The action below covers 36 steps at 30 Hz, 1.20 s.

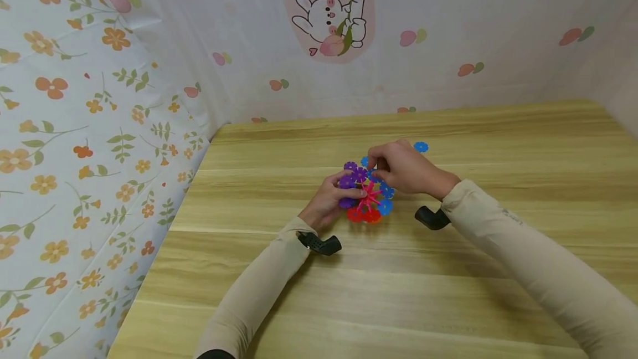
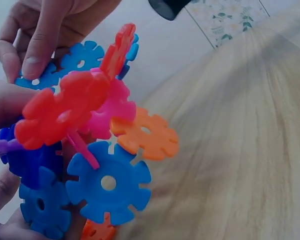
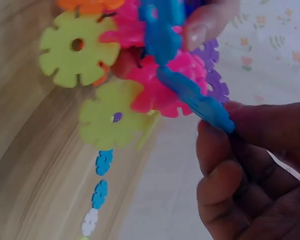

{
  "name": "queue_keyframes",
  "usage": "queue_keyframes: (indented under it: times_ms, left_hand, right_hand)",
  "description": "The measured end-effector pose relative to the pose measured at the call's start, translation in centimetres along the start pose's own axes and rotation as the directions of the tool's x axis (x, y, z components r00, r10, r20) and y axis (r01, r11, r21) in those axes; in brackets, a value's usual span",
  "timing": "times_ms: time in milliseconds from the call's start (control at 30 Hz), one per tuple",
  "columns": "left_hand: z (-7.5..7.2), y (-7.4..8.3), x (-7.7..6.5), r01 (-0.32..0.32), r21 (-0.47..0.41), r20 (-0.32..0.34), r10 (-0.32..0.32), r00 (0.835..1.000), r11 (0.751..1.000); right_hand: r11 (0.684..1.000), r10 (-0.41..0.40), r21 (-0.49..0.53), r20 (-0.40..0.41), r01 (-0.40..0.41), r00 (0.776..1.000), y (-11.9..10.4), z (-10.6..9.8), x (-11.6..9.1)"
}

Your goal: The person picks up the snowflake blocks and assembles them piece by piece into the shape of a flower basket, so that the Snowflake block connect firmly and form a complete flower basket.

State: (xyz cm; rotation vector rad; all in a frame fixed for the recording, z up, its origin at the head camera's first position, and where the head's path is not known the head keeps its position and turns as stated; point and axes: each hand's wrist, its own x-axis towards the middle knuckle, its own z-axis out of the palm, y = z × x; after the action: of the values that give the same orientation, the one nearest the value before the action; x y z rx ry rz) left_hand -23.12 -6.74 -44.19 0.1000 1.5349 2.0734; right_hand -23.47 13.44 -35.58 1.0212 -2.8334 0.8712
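A cluster of interlocking plastic snowflake discs (image 1: pixel 370 199) in pink, red, purple and blue is held above the table by my left hand (image 1: pixel 326 201), its thumb across the front. My right hand (image 1: pixel 406 168) is at the cluster's upper right. In the right wrist view, thumb and fingers pinch a blue snowflake disc (image 3: pixel 197 97) whose far end meets another blue disc (image 3: pixel 162 35); whether they are slotted together I cannot tell. Yellow-green discs (image 3: pixel 110 117) show on that side. From the left wrist, an orange disc (image 2: pixel 146 132) and a larger-looking blue one (image 2: pixel 108 182) stick out.
A loose blue disc (image 1: pixel 421 147) lies beyond my right hand. The right wrist view has loose discs in a row on the table, including a white one (image 3: pixel 90 222). Wood-grain table (image 1: pixel 239 193) meets patterned cloth (image 1: pixel 239 15) at the back and left. Black wrist mounts (image 1: pixel 431 218) jut inward.
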Motion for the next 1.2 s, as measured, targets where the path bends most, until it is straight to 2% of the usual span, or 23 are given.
queue_keyframes:
  times_ms: [167, 300, 467, 600, 867, 1067, 1200]
  left_hand:
    - [-0.2, -0.1, 0.0, 0.033, -0.002, -0.026, -0.033, 0.999, 0.999]
    - [-0.1, -0.2, -0.1, 0.015, -0.027, -0.039, -0.016, 0.999, 1.000]
    - [0.1, -0.6, -0.5, 0.003, -0.085, -0.086, -0.010, 0.996, 0.996]
    - [0.1, -0.8, -0.5, -0.005, -0.090, -0.111, -0.005, 0.994, 0.996]
    - [0.5, -0.8, -0.3, 0.004, -0.077, -0.079, -0.010, 0.997, 0.997]
    - [0.4, -0.5, -0.4, 0.026, -0.079, 0.011, -0.025, 1.000, 0.997]
    - [0.5, -0.3, -0.6, 0.022, -0.099, 0.002, -0.021, 1.000, 0.995]
  right_hand:
    - [0.999, 0.031, 0.020, 0.053, -0.032, 0.998, 0.0, -0.2, 0.4]
    - [0.999, 0.035, 0.024, 0.072, -0.037, 0.997, 0.0, -0.2, 0.5]
    - [0.999, 0.010, 0.037, 0.075, -0.013, 0.997, -0.1, -0.1, 0.6]
    - [0.999, -0.031, 0.027, 0.079, 0.029, 0.996, -0.1, 0.1, 0.7]
    - [0.999, -0.022, 0.049, 0.151, 0.015, 0.988, 0.0, -0.6, 1.0]
    - [0.998, 0.005, 0.053, 0.205, -0.016, 0.979, -0.1, -1.4, 1.1]
    - [0.998, 0.014, 0.062, 0.211, -0.028, 0.977, -0.1, -1.5, 1.1]
